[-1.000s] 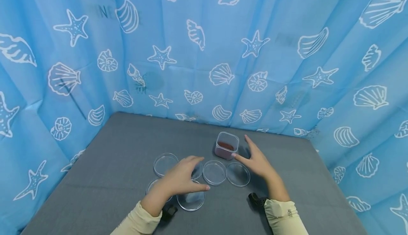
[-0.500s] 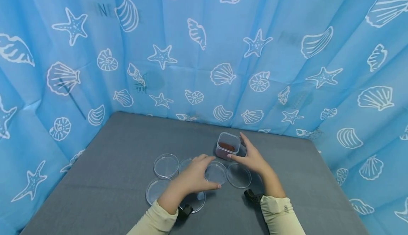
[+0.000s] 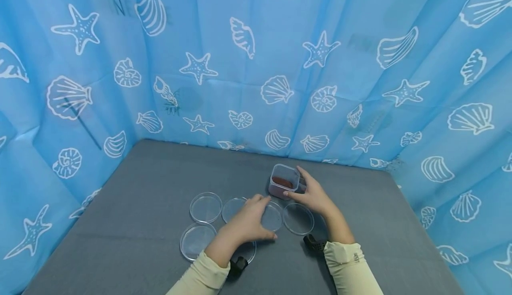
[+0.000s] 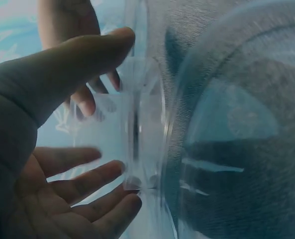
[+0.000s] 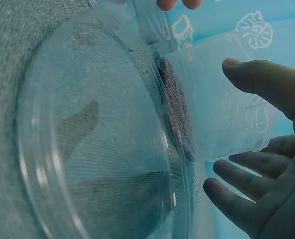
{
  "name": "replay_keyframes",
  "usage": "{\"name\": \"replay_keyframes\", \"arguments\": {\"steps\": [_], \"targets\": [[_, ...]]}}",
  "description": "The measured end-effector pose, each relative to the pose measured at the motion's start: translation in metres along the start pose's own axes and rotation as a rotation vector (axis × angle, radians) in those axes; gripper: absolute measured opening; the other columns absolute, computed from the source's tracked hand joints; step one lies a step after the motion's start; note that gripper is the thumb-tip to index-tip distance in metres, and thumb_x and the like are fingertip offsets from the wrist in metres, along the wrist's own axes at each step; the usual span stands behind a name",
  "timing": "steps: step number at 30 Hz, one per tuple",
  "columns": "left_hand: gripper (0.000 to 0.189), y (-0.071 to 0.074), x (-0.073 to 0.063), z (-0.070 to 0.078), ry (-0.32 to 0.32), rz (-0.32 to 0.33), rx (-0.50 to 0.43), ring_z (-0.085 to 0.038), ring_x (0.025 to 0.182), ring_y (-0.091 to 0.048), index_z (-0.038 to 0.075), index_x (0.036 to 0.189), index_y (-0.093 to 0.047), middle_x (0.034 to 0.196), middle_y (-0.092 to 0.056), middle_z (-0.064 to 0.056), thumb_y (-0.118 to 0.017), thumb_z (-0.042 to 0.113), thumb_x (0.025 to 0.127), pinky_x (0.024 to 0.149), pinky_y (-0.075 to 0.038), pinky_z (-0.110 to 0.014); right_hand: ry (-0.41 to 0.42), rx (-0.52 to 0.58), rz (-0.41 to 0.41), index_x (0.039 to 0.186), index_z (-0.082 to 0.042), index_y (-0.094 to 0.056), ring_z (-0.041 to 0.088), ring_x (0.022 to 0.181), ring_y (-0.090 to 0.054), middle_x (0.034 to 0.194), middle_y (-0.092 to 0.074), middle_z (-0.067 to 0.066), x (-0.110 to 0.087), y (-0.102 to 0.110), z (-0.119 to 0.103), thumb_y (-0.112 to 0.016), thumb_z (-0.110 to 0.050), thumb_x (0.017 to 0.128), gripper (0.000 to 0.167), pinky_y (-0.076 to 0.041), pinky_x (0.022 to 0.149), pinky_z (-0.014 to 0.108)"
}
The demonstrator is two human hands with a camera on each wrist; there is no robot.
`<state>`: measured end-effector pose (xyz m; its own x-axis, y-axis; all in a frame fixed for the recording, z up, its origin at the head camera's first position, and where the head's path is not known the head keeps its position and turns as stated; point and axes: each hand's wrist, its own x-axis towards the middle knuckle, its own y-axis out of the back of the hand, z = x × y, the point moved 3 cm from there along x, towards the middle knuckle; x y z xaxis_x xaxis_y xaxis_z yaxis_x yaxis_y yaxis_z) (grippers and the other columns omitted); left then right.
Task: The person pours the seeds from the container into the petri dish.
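A: Head view?
B: Grey tabletop [image 3: 132, 206] extends broadly left of the dishes [image 3: 206, 207] and right of the right hand [image 3: 316, 196]; curtain [image 3: 240, 86] at far edge. Count: dishes, six; tub [image 3: 278, 191], one, just behind the back row.
A: Left wrist?
B: Left hand [image 4: 70, 144]: thumb and fingers apart, dish near.
A: Right wrist?
B: Thumb and fingers apart about the tub; contact, cannot tell.
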<state>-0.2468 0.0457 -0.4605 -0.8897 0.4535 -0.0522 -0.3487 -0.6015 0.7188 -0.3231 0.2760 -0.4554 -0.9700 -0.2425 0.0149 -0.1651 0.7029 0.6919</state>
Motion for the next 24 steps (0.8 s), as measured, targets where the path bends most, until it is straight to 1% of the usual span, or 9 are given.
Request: {"name": "replay_keyframes", "arguments": {"steps": [4,10,14,20,24], "targets": [[0.109,-0.0036,0.0024,-0.003,0.003,0.002,0.029,-0.039,0.152,-0.041,0.005,0.164,-0.037,0.163,-0.042,-0.018,-0.096,0.038,0.079,0.116,-0.047,-0.057,-0.002,0.035,0.013,0.167,-0.002,-0.024,0.052,0.147,-0.046,0.166,-0.035,0.029,-0.0007,0.0003,0.0025,-0.084,-0.027,0.093,0.099,-0.052,0.11,0.059],[0.107,-0.0064,0.0075,-0.0053,0.012,0.001,0.039,-0.04,0.154,-0.039,0.006,0.164,-0.039,0.163,-0.043,-0.017,-0.094,0.042,0.08,0.118,-0.045,-0.058,0.03,0.08,0.021,0.166,0.001,-0.024,0.051,0.146,-0.047,0.165,-0.037,0.029,-0.0021,0.0008,0.0056,-0.084,-0.025,0.093,0.097,-0.054,0.109,0.057],[0.102,-0.0056,0.0089,-0.004,0.009,-0.009,0.03,-0.038,0.153,-0.04,0.006,0.163,-0.04,0.163,-0.043,-0.017,-0.092,0.043,0.083,0.118,-0.045,-0.056,0.043,0.095,0.036,0.165,0.001,-0.027,0.051,0.145,-0.049,0.163,-0.04,0.029,-0.0006,0.0028,0.0066,-0.085,-0.023,0.092,0.096,-0.053,0.109,0.058],[0.094,-0.0035,0.0098,-0.0057,-0.016,-0.031,0.059,-0.035,0.149,-0.045,0.004,0.16,-0.046,0.16,-0.046,-0.016,-0.089,0.044,0.087,0.118,-0.047,-0.052,0.059,0.096,0.047,0.164,0.0,-0.03,0.051,0.143,-0.051,0.162,-0.043,0.028,0.0007,0.0035,0.0075,-0.087,-0.024,0.091,0.096,-0.055,0.107,0.057],[0.098,-0.003,0.0083,-0.0099,0.006,-0.047,0.047,-0.037,0.152,-0.042,0.004,0.162,-0.041,0.162,-0.043,-0.018,-0.088,0.046,0.087,0.119,-0.045,-0.055,0.066,0.11,0.044,0.164,0.0,-0.031,0.05,0.143,-0.052,0.162,-0.043,0.028,-0.0009,0.0028,0.0078,-0.088,-0.021,0.09,0.096,-0.056,0.106,0.054]]}}
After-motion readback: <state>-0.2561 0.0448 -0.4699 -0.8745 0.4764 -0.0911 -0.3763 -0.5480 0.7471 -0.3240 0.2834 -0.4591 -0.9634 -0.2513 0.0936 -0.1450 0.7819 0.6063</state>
